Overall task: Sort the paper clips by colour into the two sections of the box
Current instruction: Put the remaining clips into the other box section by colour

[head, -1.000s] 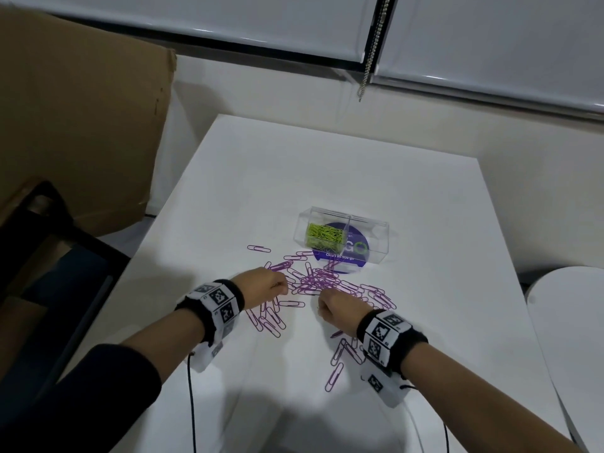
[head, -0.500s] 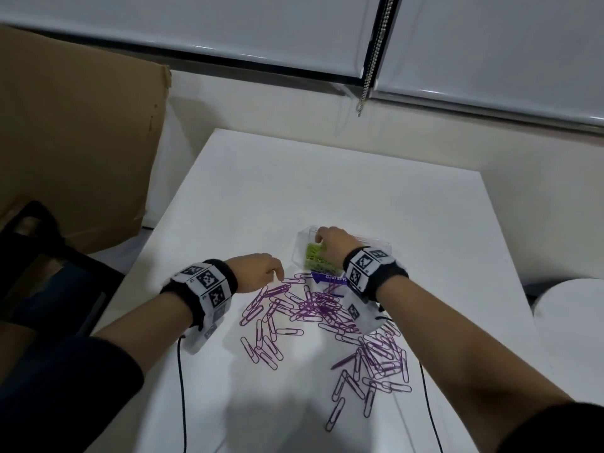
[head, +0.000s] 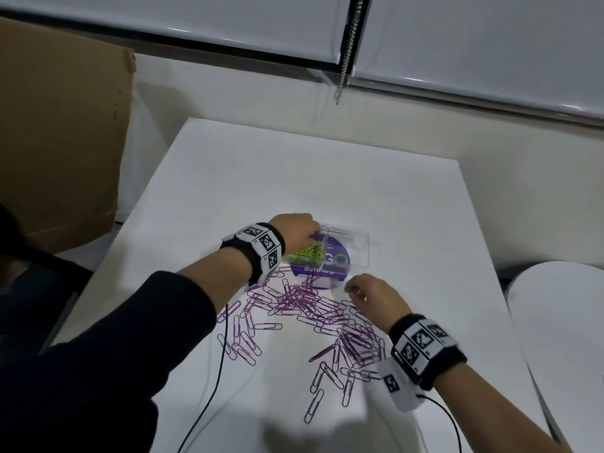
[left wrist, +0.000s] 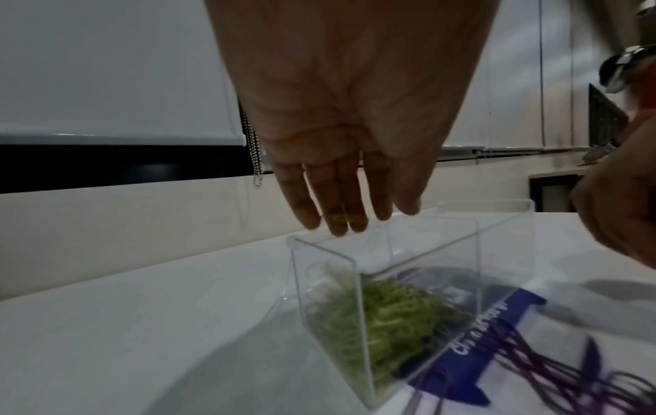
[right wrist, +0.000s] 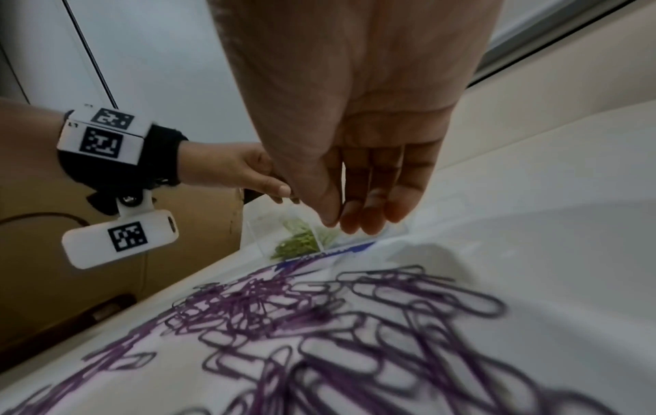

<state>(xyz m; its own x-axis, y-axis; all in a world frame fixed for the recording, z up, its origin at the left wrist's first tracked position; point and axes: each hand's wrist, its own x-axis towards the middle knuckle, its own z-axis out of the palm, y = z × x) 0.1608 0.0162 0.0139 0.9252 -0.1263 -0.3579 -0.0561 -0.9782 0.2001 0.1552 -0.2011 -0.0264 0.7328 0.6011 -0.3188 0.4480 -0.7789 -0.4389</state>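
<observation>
A white rectangular worktop (head: 202, 204) carries everything. Compared with half a second ago the two hands have swapped roles: the right hand was over the box then, and now the left hand (head: 295, 232) is there instead, while the right hand (head: 372, 294) has drawn back toward the person. Just beyond and below the left hand's grip stands the clear plastic two-section box (head: 358, 253); its near section, directly under the fingers, holds the heap of lime-green paper clips (left wrist: 394, 311), and the section past the divider looks empty of clips. The left fingers (left wrist: 337, 202) are straight and spread over the box's rim, and a single green paper clip (left wrist: 342, 217) shows at their tips, seemingly mid-release. The right hand's grip hangs loosely curled with nothing visible in it; beneath it and behind it, toward the person, spreads the scatter of purple wire paper clips (head: 327, 317), all loose on the worktop. Judging by this, green is nearly or fully sorted, and purple has yet to start.
</observation>
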